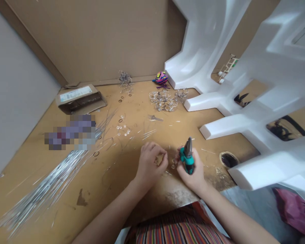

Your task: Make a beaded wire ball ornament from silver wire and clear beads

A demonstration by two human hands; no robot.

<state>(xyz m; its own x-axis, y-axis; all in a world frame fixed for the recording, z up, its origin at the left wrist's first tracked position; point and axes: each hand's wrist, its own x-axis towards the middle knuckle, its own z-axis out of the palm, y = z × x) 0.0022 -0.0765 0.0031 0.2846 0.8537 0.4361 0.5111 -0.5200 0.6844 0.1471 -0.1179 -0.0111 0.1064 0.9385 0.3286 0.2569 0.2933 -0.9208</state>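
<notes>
My right hand [194,171] is wrapped around a pair of pliers [188,154] with teal and black handles, their dark jaws pointing up and away from me. By that hand's fingertips is a small clear bead or ring [173,166]; whether the fingers touch it I cannot tell. Just to the left, my left hand [151,162] is closed in a pinch, thumb against forefinger. What it holds, if anything, is too small to make out. Short bits of wire [148,134] lie on the tabletop beyond both hands, with loose clear beads [123,129] farther left.
A bundle of long thin wires [58,179] covers the left side of the table [117,210]. Behind it sits an open cardboard box [81,98]. Bent wire pieces with beads [164,100] lie at the back, near a colourful ball-shaped item [161,78]. White moulded legs [226,125] crowd the right.
</notes>
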